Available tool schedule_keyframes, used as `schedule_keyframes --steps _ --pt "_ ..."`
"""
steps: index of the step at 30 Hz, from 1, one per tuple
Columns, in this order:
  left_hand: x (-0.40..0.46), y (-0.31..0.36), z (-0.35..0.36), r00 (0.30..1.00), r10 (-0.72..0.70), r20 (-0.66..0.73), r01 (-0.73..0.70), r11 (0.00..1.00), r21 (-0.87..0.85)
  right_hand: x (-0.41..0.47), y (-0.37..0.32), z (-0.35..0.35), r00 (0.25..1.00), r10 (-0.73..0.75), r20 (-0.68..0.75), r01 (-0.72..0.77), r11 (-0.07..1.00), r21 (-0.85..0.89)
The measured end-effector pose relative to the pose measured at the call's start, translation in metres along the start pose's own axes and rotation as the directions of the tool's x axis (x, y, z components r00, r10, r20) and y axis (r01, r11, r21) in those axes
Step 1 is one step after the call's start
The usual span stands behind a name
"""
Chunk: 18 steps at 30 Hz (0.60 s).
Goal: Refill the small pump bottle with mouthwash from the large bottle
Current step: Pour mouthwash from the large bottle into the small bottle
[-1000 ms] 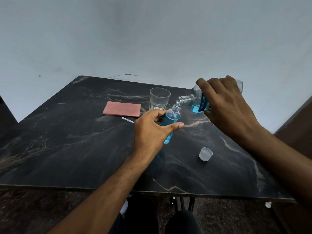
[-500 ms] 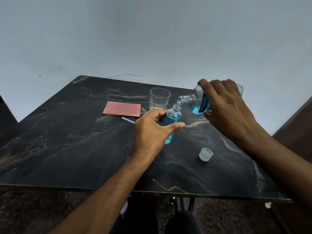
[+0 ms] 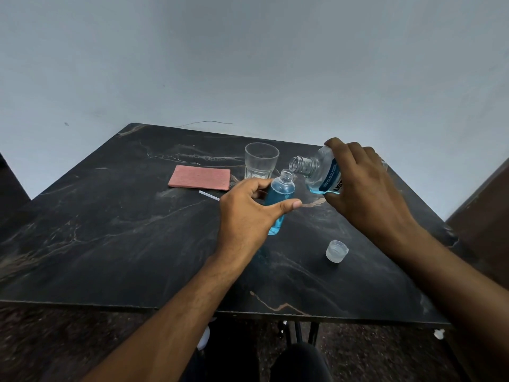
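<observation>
The small clear bottle [image 3: 280,194], uncapped and mostly full of blue liquid, stands slightly tilted on the black marble table [image 3: 110,230]. My left hand [image 3: 248,216] grips its body, thumb across the front. My right hand [image 3: 363,188] holds the large mouthwash bottle [image 3: 316,172] tipped on its side, its open neck just above and right of the small bottle's mouth. A little blue liquid sits low in the large bottle. No stream is visible between the two.
A clear cap [image 3: 336,251] lies on the table at the right front. An empty glass [image 3: 261,160] stands behind the bottles, a pink cloth [image 3: 199,177] to its left, and a thin white tube [image 3: 209,195] lies beside my left hand.
The large bottle's neck has risen slightly, easing its tilt. My left hand and the small bottle have stayed in place.
</observation>
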<state>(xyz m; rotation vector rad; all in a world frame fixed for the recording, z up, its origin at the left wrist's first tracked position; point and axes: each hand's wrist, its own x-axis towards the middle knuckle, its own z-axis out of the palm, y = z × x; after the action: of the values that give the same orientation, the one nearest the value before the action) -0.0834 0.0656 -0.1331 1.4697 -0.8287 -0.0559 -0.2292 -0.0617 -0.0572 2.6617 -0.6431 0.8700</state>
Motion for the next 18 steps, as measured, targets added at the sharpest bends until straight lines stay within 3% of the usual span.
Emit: schedule_keyframes --steps 18 --pt "0.008 -0.004 -0.002 0.999 -0.05 -0.002 0.05 0.999 -0.019 -0.009 -0.008 0.028 0.984 0.175 0.023 -0.173 0.935 0.309"
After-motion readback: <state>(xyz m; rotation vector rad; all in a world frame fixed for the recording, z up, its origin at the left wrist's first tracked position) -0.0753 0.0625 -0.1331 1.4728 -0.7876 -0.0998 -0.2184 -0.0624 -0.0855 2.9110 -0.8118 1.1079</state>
